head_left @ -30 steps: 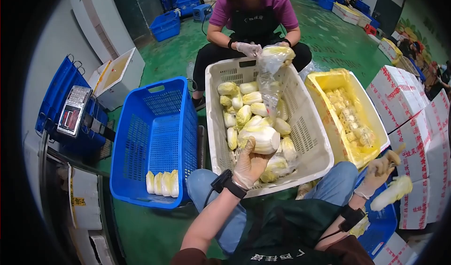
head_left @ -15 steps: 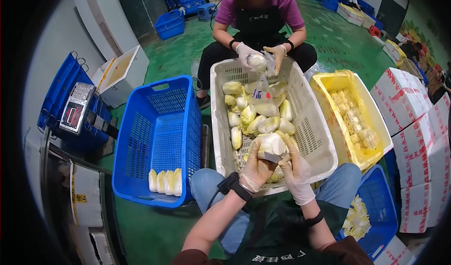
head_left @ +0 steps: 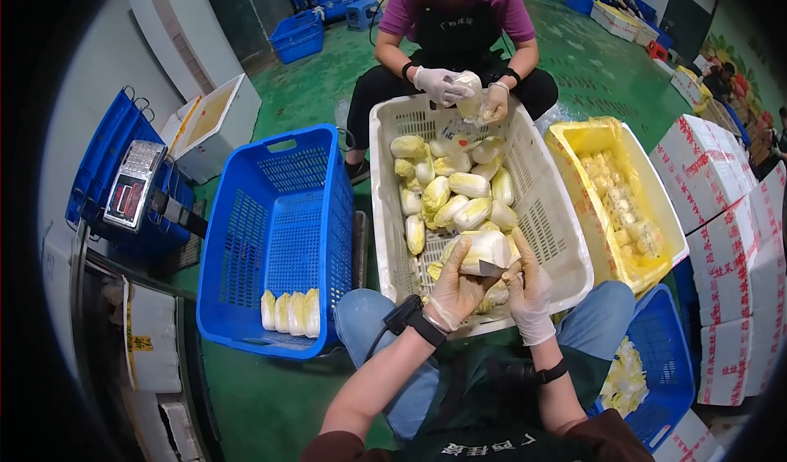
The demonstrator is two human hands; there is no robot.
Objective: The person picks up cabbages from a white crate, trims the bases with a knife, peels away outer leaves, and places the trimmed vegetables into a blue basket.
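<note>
My gloved left hand (head_left: 456, 295) is wrapped round a small napa cabbage (head_left: 482, 253), held level above the near end of a white crate (head_left: 566, 286). My gloved right hand (head_left: 529, 291) grips a small knife (head_left: 490, 270), whose grey blade lies against the cut base of the cabbage; its handle is hidden in the fingers. Under both hands, several more napa cabbages (head_left: 470, 185) lie loose in the crate. Across from me, a co-worker's gloved hands (head_left: 443, 86) hold a cabbage in a clear printed bag (head_left: 469, 101).
A blue crate (head_left: 211, 298) at left holds a row of cabbages (head_left: 291, 313). On the right stand a foam box lined with yellow plastic (head_left: 566, 163), a blue basket of trimmed leaves (head_left: 625, 376) and stacked white cartons (head_left: 721, 273). A scale (head_left: 135, 185) is at far left.
The cabbage in my left hand has turned, and more of the knife blade shows at its base. The co-worker's bagged cabbage has been raised and tilted.
</note>
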